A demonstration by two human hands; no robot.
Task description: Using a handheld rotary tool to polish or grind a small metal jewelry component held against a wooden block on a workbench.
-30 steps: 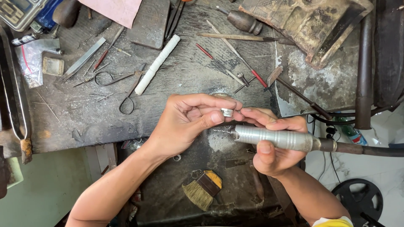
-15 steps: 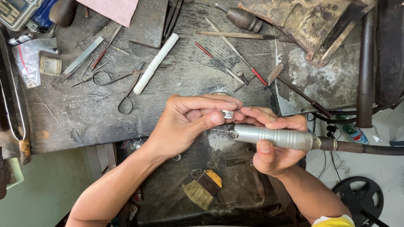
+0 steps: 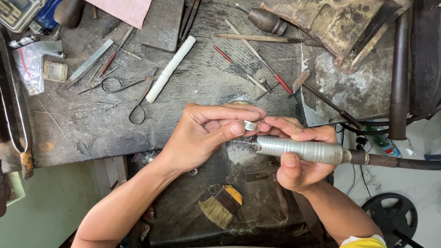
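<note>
The left hand [image 3: 202, 135] pinches a small silver metal ring [image 3: 250, 125] between thumb and fingers above the dark scarred worktop [image 3: 193, 92]. The right hand [image 3: 298, 158] grips a ribbed silver rotary handpiece [image 3: 298, 149] (tip at the ring). Grinding is in hand; the next move calls for steady contact.

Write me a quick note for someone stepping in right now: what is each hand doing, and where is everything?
Left hand: pinches a small silver ring between thumb and fingers.
Right hand: grips a metal rotary handpiece, its tip just under the ring; I cannot tell whether they touch.
Both are over the worn bench. A brush lies below, scissors and a white stick behind.
How far the ring is worked cannot be seen.
</note>
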